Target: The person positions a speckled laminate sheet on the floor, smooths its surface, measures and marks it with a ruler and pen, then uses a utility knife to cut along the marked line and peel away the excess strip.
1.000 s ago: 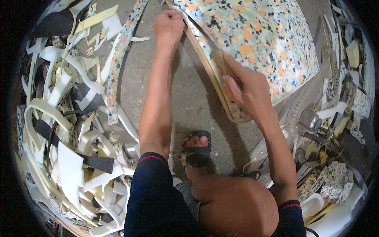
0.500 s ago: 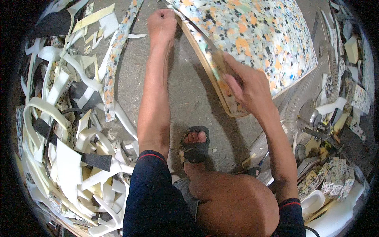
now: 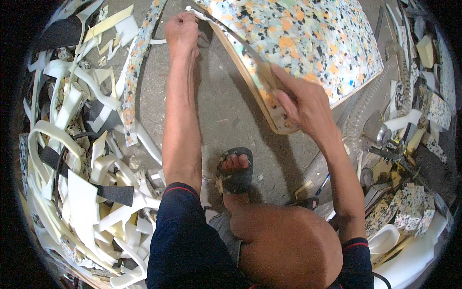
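A long-bladed knife [image 3: 248, 48] is in my right hand [image 3: 305, 101], whose fingers are closed around its wooden handle. Its blade points up and left along the edge of a speckled foam sheet [image 3: 308, 43] in white, orange and black. My left hand [image 3: 182, 36] is a closed fist beyond the sheet's left corner, pinching the end of a thin white foam strip [image 3: 204, 17] that comes off that edge. The fingertips are hidden behind the fist. Beneath the sheet's left edge shows a tan wooden rim [image 3: 252, 91], rounded at the near corner.
Foam offcuts [image 3: 82, 197] lie heaped on the left, beside a long speckled strip [image 3: 131, 96]. Clear coiled hose [image 3: 358, 120], a metal tool [image 3: 385, 149] and speckled foam blocks [image 3: 409, 207] are at right. My sandalled foot [image 3: 236, 168] rests on the concrete floor [image 3: 226, 115].
My left hand has moved left and slightly down, drawing the white strip further from the sheet's edge. My right hand keeps the knife in nearly the same place.
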A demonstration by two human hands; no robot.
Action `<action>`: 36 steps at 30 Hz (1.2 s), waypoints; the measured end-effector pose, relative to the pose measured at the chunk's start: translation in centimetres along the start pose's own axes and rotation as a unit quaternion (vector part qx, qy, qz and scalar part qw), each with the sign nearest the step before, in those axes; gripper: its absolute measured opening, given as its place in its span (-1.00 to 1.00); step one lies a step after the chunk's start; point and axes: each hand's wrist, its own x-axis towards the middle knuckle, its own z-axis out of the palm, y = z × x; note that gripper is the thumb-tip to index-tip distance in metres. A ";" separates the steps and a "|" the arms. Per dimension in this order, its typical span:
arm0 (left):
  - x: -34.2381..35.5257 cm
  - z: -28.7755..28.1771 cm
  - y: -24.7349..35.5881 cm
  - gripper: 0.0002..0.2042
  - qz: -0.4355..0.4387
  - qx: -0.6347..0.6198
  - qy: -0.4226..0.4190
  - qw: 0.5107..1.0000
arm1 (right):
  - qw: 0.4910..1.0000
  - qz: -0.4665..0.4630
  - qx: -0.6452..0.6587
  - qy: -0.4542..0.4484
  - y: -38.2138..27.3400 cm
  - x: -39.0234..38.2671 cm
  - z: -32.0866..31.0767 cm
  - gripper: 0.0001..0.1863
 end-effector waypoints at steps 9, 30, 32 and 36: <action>0.5 -1.6 -0.9 -0.82 0.001 -0.001 -0.001 1.000 | 0.999 0.044 0.011 -0.027 0.1 -6.4 -1.0 -0.45; -7.7 -3.6 -1.4 -0.80 0.041 0.128 -0.017 0.991 | 0.999 0.030 -0.003 -0.020 0.1 -5.1 -0.5 -0.43; -11.5 -2.4 -0.8 -0.80 0.002 0.098 -0.032 0.995 | 0.998 0.046 -0.003 -0.046 0.1 -5.6 -0.7 -0.43; -14.9 -1.0 0.2 -0.76 -0.040 0.091 -0.079 0.992 | 0.998 0.039 0.023 -0.036 1.3 -10.0 -1.6 -0.46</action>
